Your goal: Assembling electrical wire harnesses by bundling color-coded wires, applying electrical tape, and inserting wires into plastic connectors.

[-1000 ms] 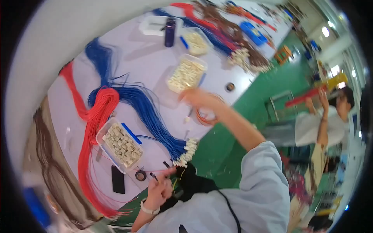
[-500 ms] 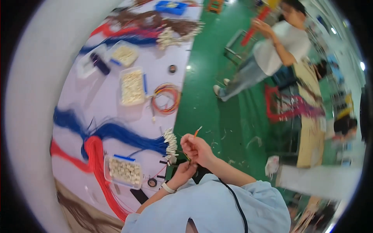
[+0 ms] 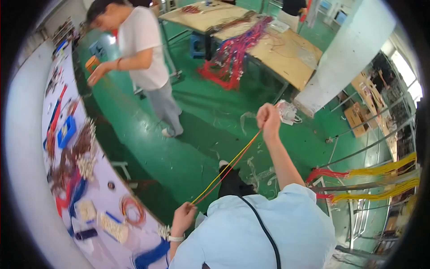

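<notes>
Yellow and reddish wires (image 3: 244,149) run taut between my two hands, slanting from lower left to upper right. My right hand (image 3: 269,120), raised with its arm stretched forward, is closed on their far end. Low beside the table edge, my left hand (image 3: 182,218) pinches the other end. Both hands are in the air over the green floor. Left of my left hand, a coil of mixed-colour wires (image 3: 124,210) lies on the white table, near a tub of small white connectors (image 3: 114,227).
The white table (image 3: 99,181) carries blue and red wire bundles, a black tape roll (image 3: 111,185) and a blue bin (image 3: 67,131). A person in a white shirt (image 3: 145,40) stands beyond it. A pale column (image 3: 349,58) and hanging yellow wires (image 3: 380,166) are at right.
My view has swung to the right, away from the table. My hands, close together before, are now far apart, with the wires drawn out straight between them.
</notes>
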A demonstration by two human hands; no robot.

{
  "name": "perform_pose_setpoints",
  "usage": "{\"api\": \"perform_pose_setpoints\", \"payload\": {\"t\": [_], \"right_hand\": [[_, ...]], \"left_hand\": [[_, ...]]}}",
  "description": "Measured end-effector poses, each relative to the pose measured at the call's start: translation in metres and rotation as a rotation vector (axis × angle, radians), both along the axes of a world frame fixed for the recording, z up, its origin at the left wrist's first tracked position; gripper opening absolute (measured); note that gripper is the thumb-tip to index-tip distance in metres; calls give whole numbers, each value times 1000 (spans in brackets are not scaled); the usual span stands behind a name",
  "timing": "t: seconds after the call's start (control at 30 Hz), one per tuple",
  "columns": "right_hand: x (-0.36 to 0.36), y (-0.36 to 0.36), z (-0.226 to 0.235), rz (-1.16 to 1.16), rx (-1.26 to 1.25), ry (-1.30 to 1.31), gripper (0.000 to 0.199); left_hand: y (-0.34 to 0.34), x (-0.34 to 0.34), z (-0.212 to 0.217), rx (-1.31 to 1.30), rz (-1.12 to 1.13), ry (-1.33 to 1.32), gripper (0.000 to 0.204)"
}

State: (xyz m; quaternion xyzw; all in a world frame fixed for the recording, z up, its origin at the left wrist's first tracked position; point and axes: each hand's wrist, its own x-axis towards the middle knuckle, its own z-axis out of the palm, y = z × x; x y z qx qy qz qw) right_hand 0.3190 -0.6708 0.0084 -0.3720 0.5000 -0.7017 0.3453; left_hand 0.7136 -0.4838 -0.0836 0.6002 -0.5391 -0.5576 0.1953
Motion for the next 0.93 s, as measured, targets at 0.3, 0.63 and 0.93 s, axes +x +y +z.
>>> {"api": "perform_pose_setpoints", "payload": {"t": [0.3, 0.63, 0.93], "right_hand": [[-257, -81, 26, -455, -120, -146, 39], [-291, -77, -31, -524, 150, -128, 42], [-256, -139, -41, -349, 509, 237, 34]], "left_hand": [[-183, 10, -113, -339, 49, -771, 23], [-400, -245, -90, -474, -510, -324, 30], [-542, -415, -11, -655, -805, -116, 28]]}}
